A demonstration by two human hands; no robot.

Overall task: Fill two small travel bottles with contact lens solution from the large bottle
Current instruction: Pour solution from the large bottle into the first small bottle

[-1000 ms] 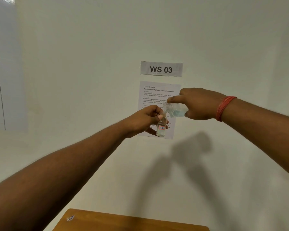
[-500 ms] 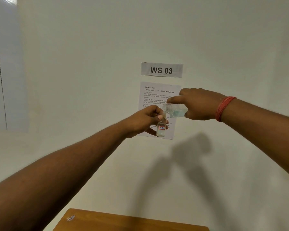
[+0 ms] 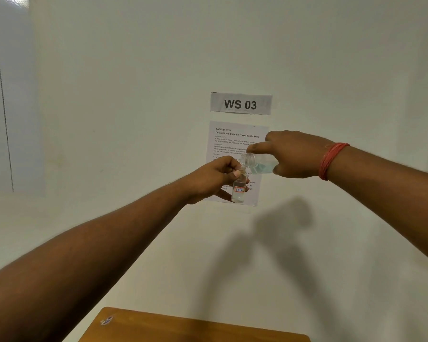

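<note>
My left hand [image 3: 215,177] grips a small clear travel bottle [image 3: 239,190] upright by its neck; it bears a red-framed label and holds a little clear liquid at the bottom. My right hand [image 3: 294,155] holds the large clear bottle [image 3: 257,164] tipped on its side, its threaded open mouth just above the small bottle's opening. Pale blue solution lies in the large bottle's lower side. Both are held up in the air in front of the wall. A second travel bottle is not in view.
A white wall fills the view, with a "WS 03" sign [image 3: 241,104] and a printed task sheet [image 3: 232,144] behind the hands. A wooden table corner [image 3: 183,327] shows at the bottom edge. A red thread band [image 3: 331,160] circles my right wrist.
Almost nothing differs; both hands hold the same pouring pose, with only a slight shift of the view.
</note>
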